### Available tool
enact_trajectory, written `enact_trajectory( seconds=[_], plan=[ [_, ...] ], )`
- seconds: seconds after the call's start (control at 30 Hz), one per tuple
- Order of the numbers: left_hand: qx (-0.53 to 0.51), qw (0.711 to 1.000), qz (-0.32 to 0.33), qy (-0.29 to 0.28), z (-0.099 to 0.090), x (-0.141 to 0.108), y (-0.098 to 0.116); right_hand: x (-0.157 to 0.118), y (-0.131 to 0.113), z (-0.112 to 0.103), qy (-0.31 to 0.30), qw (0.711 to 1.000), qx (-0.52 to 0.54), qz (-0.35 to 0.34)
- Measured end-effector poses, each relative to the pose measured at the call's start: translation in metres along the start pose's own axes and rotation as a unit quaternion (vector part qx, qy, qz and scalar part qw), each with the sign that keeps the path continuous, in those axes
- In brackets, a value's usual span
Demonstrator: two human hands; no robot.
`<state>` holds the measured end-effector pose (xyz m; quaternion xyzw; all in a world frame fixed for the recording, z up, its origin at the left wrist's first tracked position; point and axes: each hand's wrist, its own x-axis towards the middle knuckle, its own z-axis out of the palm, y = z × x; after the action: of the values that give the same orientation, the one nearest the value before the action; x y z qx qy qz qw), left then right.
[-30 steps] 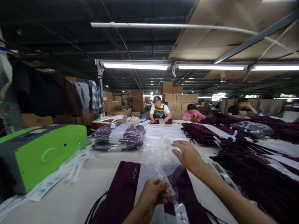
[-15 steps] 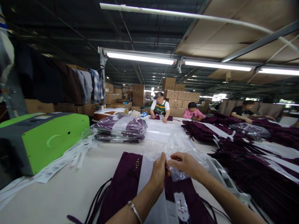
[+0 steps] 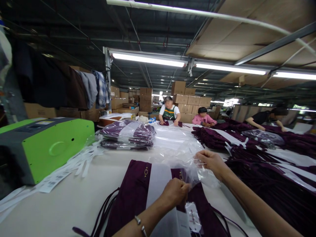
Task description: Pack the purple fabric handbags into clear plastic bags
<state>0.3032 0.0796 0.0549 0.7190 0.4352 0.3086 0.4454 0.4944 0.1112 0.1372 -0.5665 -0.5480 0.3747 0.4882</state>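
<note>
A clear plastic bag [image 3: 195,164] is stretched between my two hands above a folded maroon garment [image 3: 133,191]. My left hand [image 3: 175,192] is closed on the bag's lower edge, over the garment's right half. Higher and to the right, my right hand [image 3: 209,161] pinches the upper part of the bag. A pale strip [image 3: 158,184] runs down the garment's middle, and a white tag [image 3: 193,217] lies on its right part. Dark cords hang out at both sides.
A green and grey machine [image 3: 59,141] stands at the left beside white label strips [image 3: 51,181]. Bagged garments [image 3: 128,135] are stacked behind. Maroon piles [image 3: 271,184] fill the right side. Three people work across the table.
My hands have moved apart: the right one up and right, the left one down and slightly right. The bag is now spread between them. The person at far right leans further right.
</note>
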Motion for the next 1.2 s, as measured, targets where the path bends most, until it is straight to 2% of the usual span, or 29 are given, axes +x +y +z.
enact_trajectory(
  seconds=[0.07,0.1,0.17,0.23,0.3,0.33,0.43,0.53,0.67,0.83,0.93,1.03,1.1,1.2],
  plan=[
    [0.064,0.997,-0.004,-0.030,-0.013,-0.013,0.007,0.000,0.002,-0.002,-0.001,1.000,0.011,-0.001],
    [0.105,0.994,0.006,-0.024,-0.021,-0.019,0.014,-0.001,0.003,-0.002,-0.008,1.000,-0.004,-0.014],
    [0.197,0.979,0.046,0.033,-0.037,-0.028,0.031,-0.006,0.006,-0.002,-0.030,0.997,-0.054,-0.053],
    [0.280,0.946,0.109,0.118,-0.048,-0.031,0.048,-0.012,0.006,0.000,-0.065,0.988,-0.107,-0.091],
    [0.339,0.909,0.174,0.170,-0.051,-0.026,0.058,-0.020,0.002,0.002,-0.098,0.974,-0.157,-0.128],
    [0.368,0.892,0.196,0.173,-0.049,-0.020,0.059,-0.024,-0.001,0.003,-0.111,0.966,-0.181,-0.145],
    [0.440,0.865,0.201,0.134,-0.038,0.002,0.049,-0.037,-0.012,0.004,-0.133,0.941,-0.250,-0.185],
    [0.466,0.859,0.168,0.129,-0.030,0.023,0.033,-0.049,-0.016,-0.001,-0.137,0.911,-0.329,-0.208],
    [0.493,0.848,0.144,0.131,-0.034,0.037,0.023,-0.057,-0.008,-0.014,-0.143,0.884,-0.393,-0.210],
    [0.508,0.848,0.096,0.115,-0.045,0.039,0.020,-0.055,0.006,-0.035,-0.140,0.861,-0.445,-0.201],
    [0.506,0.851,0.109,0.082,-0.042,0.033,0.022,-0.054,0.007,-0.043,-0.121,0.849,-0.483,-0.178],
    [0.490,0.856,0.155,0.053,-0.030,0.031,0.027,-0.061,0.001,-0.032,-0.085,0.854,-0.487,-0.165],
    [0.475,0.864,0.165,0.037,-0.020,0.033,0.029,-0.069,-0.002,-0.014,-0.059,0.851,-0.485,-0.195],
    [0.458,0.875,0.153,0.031,-0.007,0.039,0.031,-0.076,0.000,0.017,-0.004,0.806,-0.540,-0.243]
  ],
)
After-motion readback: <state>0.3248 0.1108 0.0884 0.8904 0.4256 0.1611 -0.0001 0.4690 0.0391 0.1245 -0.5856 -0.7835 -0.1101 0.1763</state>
